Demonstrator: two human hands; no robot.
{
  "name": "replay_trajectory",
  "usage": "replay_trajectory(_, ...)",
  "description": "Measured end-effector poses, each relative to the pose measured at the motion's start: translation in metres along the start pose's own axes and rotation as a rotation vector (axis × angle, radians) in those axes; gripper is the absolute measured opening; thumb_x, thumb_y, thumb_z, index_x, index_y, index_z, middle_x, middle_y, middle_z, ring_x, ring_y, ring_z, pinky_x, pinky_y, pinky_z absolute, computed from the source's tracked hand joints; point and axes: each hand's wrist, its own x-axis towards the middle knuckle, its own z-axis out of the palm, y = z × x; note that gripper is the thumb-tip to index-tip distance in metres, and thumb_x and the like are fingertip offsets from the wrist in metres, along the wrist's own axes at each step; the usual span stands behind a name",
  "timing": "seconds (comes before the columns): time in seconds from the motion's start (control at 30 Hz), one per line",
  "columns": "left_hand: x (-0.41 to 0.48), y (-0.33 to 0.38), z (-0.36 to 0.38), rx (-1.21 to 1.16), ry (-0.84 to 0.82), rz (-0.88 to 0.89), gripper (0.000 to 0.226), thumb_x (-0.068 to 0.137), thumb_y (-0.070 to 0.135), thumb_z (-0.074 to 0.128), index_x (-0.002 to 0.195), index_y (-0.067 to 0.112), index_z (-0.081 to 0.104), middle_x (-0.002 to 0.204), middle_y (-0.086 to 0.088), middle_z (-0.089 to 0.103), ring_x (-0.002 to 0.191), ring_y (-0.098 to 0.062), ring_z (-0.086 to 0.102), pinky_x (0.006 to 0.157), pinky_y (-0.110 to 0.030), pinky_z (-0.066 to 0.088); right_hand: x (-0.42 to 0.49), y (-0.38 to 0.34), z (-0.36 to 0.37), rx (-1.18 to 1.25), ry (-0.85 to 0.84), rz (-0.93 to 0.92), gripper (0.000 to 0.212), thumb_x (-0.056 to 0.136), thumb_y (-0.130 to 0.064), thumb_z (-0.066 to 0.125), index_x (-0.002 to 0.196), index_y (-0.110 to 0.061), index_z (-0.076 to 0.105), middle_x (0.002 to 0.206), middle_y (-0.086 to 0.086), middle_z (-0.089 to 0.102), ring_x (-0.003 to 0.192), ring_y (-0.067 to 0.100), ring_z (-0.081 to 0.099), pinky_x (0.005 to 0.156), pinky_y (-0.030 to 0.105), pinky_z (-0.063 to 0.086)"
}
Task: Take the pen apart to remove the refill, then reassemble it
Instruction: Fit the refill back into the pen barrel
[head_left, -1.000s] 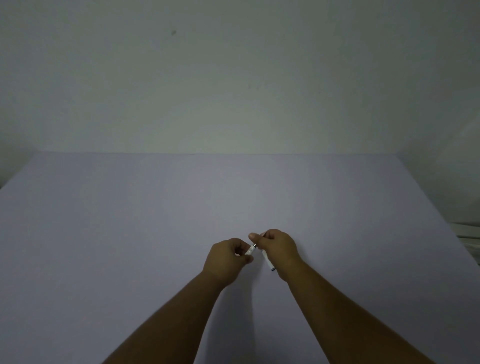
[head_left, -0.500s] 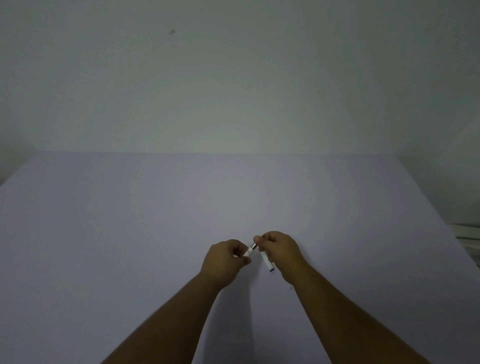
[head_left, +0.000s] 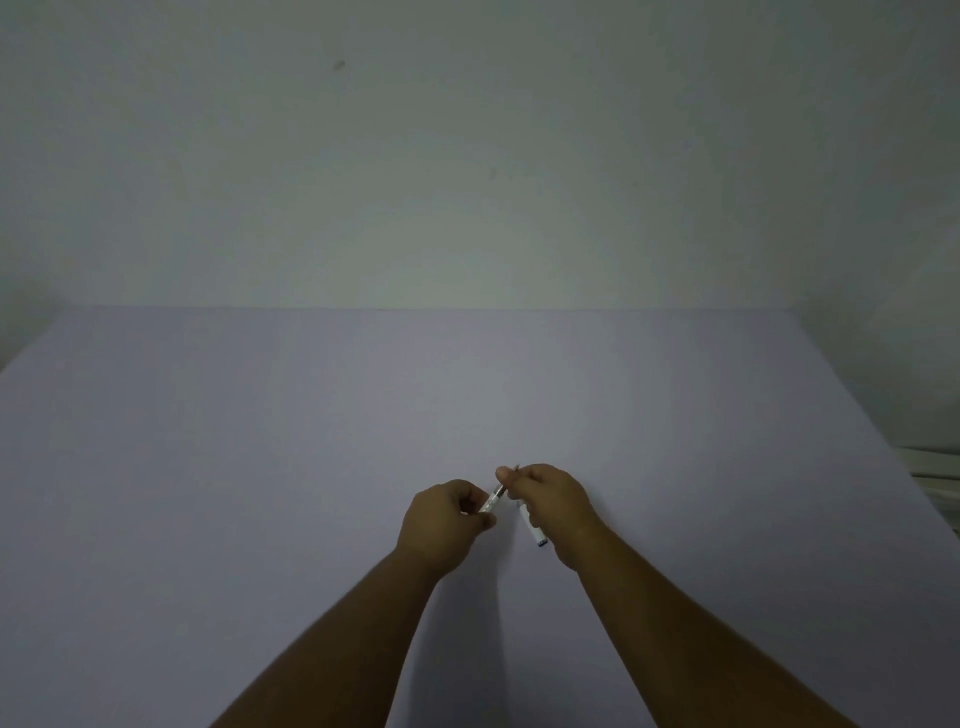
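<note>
Both hands meet above the pale lilac table (head_left: 260, 467). My left hand (head_left: 447, 519) is closed on a short clear pen barrel (head_left: 491, 501) that points up and to the right. My right hand (head_left: 550, 499) pinches the barrel's upper tip between thumb and forefinger. A second white pen piece (head_left: 532, 526) with a dark end sticks down out of the right palm. Most of both pieces is hidden inside the fists; a thin dark tip shows above the right thumb.
A plain grey-green wall (head_left: 467, 156) rises behind the table's far edge. Pale objects (head_left: 935, 467) lie beyond the table's right edge. The light is dim.
The two hands have stayed close together and shifted slightly; the right hand's grip on the barrel's tip has turned a little. The white piece still hangs from the right palm.
</note>
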Motion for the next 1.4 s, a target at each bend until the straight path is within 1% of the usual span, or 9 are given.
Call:
replay_trajectory(0.13,0.0,-0.004,-0.004,0.037,-0.016,0.002,0.012,0.073,0.022,0.074,0.073,0.029,0.064,0.073,0.013,0.062,0.071,-0.007,0.057,0.056,-0.015,0.037,0.0,0.002,0.003,0.108,0.004,-0.009,0.012,0.081,-0.015,0.062,0.088,-0.021,0.07,0.076,-0.003,0.064,0.053,0.009,0.046,0.054,0.023,0.041)
replay_trajectory(0.33,-0.002,-0.002,0.0,-0.019,-0.028,0.003,0.011,0.073,0.023,0.075,0.075,0.029,0.066,0.074,0.016,0.062,0.069,-0.002,0.057,0.056,-0.015,0.037,0.005,0.001,0.001,-0.049,0.041,0.059,0.032,0.077,-0.046,0.068,0.072,-0.018,0.055,0.071,-0.003,0.054,0.059,0.011,0.045,0.057,0.026,0.038)
replay_trajectory(0.47,-0.001,-0.001,-0.003,-0.038,-0.01,0.002,0.009,0.073,0.022,0.075,0.077,0.026,0.068,0.074,0.014,0.063,0.067,0.0,0.056,0.056,-0.015,0.037,0.003,0.003,0.0,0.057,-0.066,0.015,0.01,0.082,-0.035,0.066,0.076,-0.027,0.067,0.074,-0.009,0.059,0.063,0.01,0.049,0.061,0.025,0.041)
replay_trajectory(0.63,-0.001,0.003,0.0,-0.035,-0.034,0.032,0.012,0.074,0.021,0.074,0.074,0.029,0.065,0.071,0.017,0.061,0.067,0.0,0.056,0.056,-0.014,0.037,0.004,0.008,0.006,0.052,0.043,0.044,0.035,0.076,-0.045,0.07,0.063,-0.021,0.048,0.057,-0.007,0.043,0.049,0.01,0.038,0.049,0.025,0.032)
replay_trajectory(0.77,0.0,0.005,0.001,-0.032,-0.032,0.041,0.007,0.075,0.021,0.073,0.079,0.024,0.068,0.074,0.015,0.062,0.069,-0.002,0.056,0.058,-0.014,0.038,0.002,0.008,0.003,0.164,-0.021,-0.011,0.007,0.083,-0.031,0.066,0.079,-0.025,0.066,0.074,-0.007,0.06,0.064,0.009,0.05,0.059,0.023,0.041)
replay_trajectory(0.93,-0.001,0.01,0.004,-0.038,-0.043,0.045,0.008,0.076,0.022,0.073,0.082,0.024,0.069,0.075,0.015,0.063,0.068,-0.001,0.057,0.057,-0.014,0.037,0.004,0.003,0.002,0.04,0.078,0.074,0.04,0.074,-0.05,0.07,0.06,-0.022,0.046,0.06,-0.005,0.047,0.054,0.011,0.041,0.053,0.026,0.034)
replay_trajectory(1.1,0.001,0.011,0.0,-0.031,-0.016,0.04,0.008,0.074,0.02,0.074,0.079,0.023,0.069,0.072,0.015,0.062,0.067,-0.002,0.056,0.057,-0.015,0.039,0.003,0.003,-0.004,0.235,0.001,-0.016,0.014,0.083,-0.029,0.067,0.072,-0.02,0.067,0.064,-0.004,0.055,0.056,0.011,0.045,0.06,0.025,0.041)
replay_trajectory(1.27,0.0,0.01,0.003,-0.023,-0.027,0.037,0.008,0.075,0.02,0.074,0.081,0.021,0.069,0.074,0.011,0.063,0.067,-0.003,0.056,0.056,-0.015,0.038,0.005,0.004,-0.004,0.059,0.028,0.025,0.04,0.076,-0.041,0.072,0.059,-0.014,0.047,0.057,-0.001,0.044,0.051,0.013,0.038,0.055,0.029,0.035)
replay_trajectory(1.4,0.001,0.009,0.001,-0.017,-0.019,0.04,0.008,0.074,0.019,0.074,0.081,0.02,0.07,0.075,0.01,0.063,0.069,-0.007,0.057,0.058,-0.015,0.04,0.004,0.005,-0.006,0.174,-0.06,-0.014,0.009,0.082,-0.024,0.068,0.074,-0.019,0.068,0.069,-0.005,0.06,0.059,0.01,0.048,0.062,0.026,0.042)
